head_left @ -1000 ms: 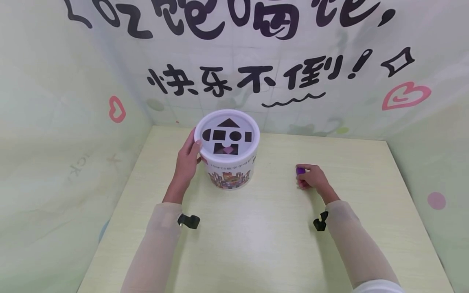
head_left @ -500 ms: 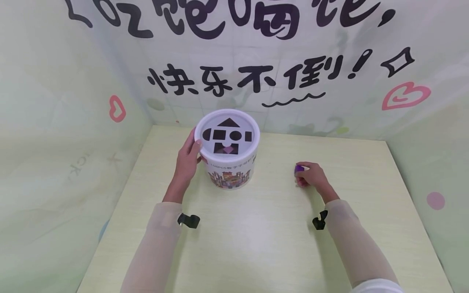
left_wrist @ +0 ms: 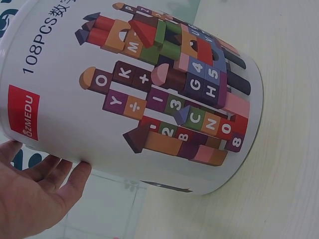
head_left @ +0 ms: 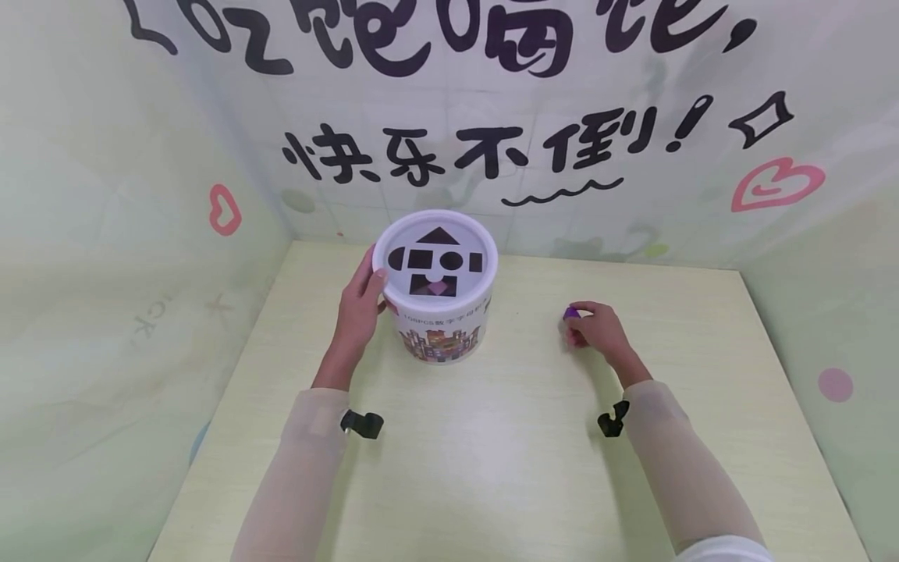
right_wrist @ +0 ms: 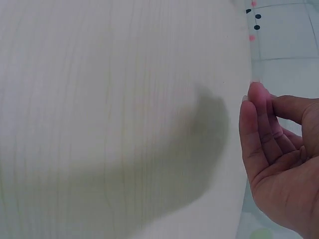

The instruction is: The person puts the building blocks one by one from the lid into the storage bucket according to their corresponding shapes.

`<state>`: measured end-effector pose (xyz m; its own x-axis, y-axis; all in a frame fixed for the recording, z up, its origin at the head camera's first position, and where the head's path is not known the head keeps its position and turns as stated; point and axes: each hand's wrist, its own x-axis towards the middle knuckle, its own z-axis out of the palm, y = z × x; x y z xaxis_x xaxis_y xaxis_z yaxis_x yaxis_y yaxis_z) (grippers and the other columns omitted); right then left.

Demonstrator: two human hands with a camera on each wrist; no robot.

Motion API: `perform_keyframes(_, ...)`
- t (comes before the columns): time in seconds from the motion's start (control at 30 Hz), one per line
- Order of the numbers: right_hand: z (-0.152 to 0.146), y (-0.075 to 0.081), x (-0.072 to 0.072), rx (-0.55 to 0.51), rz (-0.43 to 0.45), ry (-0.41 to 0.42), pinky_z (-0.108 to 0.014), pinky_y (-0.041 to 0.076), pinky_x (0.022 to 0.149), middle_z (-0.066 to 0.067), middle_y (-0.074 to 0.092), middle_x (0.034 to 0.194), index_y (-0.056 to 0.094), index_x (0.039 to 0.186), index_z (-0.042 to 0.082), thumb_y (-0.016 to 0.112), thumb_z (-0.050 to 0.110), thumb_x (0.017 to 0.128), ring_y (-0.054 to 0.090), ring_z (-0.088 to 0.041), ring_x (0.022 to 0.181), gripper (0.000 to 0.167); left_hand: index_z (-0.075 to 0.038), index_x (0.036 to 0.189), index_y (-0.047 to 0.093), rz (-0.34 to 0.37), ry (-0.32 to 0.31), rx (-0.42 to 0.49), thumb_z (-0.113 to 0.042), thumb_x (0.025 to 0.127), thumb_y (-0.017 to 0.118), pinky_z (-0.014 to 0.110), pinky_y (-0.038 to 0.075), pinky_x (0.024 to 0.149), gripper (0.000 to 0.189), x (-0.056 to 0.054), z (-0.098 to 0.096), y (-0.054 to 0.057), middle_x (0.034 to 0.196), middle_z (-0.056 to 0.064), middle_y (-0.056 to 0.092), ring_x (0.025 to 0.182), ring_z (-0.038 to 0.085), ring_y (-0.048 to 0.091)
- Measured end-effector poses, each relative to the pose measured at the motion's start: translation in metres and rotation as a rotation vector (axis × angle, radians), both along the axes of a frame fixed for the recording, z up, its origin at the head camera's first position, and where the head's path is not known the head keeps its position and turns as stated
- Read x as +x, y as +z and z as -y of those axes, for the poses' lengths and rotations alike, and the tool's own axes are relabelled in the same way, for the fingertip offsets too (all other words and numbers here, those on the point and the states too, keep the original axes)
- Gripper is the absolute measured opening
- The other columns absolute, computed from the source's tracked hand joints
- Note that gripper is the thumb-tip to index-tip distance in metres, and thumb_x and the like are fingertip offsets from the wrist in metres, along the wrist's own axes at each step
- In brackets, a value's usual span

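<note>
A white toy-block bucket (head_left: 442, 332) stands upright toward the back of the table. Its lid (head_left: 469, 290) has dark shaped cut-outs: a triangle, a circle, a square and others. My left hand (head_left: 357, 312) holds the bucket's left side, thumb at the lid's rim. In the left wrist view that hand (left_wrist: 35, 201) has its fingertips against the printed wall of the bucket (left_wrist: 164, 124). To the right, my right hand (head_left: 600, 332) pinches a small purple block (head_left: 571, 313) just above the table. From the right wrist, the hand (right_wrist: 279, 159) shows curled fingers; the block is hidden.
The pale wooden table (head_left: 485, 468) is enclosed by printed curtain walls at the back (head_left: 449, 179) and both sides. The bucket stands near the back wall. Black brackets (head_left: 362, 425) sit on both wrists.
My right hand has lifted slightly and moved a little leftward and away with the purple block, which has turned in the fingers. The left hand and bucket have stayed put.
</note>
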<state>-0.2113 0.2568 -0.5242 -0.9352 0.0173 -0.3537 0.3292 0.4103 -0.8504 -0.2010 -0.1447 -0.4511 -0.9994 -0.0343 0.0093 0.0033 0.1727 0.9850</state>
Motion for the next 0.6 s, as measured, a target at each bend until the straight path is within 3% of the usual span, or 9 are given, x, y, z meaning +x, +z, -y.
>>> perform_keyframes(0.37, 0.009, 0.022, -0.006, -0.058, -0.022, 0.005, -0.029, 0.061, 0.065, -0.018, 0.067, 0.085, 0.042, 0.141, -0.005, 0.053, 0.011, 0.099, 0.063, -0.013, 0.063, 0.047, -0.048, 0.146, 0.035, -0.009, 0.001, 0.015, -0.049, 0.1, 0.045, 0.053, 0.045, 0.104, 0.047, 0.0, 0.0, -0.001, 0.152, -0.008, 0.04, 0.132, 0.022, 0.045)
perform_keyframes(0.6, 0.013, 0.03, -0.01, -0.138, -0.035, -0.013, -0.029, 0.062, 0.067, -0.012, 0.068, 0.082, 0.04, 0.143, -0.005, 0.052, 0.011, 0.099, 0.064, -0.012, 0.064, 0.048, -0.048, 0.146, 0.035, -0.006, -0.003, 0.017, -0.048, 0.1, 0.045, 0.053, 0.045, 0.105, 0.047, 0.0, 0.0, -0.001, 0.152, -0.009, 0.04, 0.132, 0.022, 0.045)
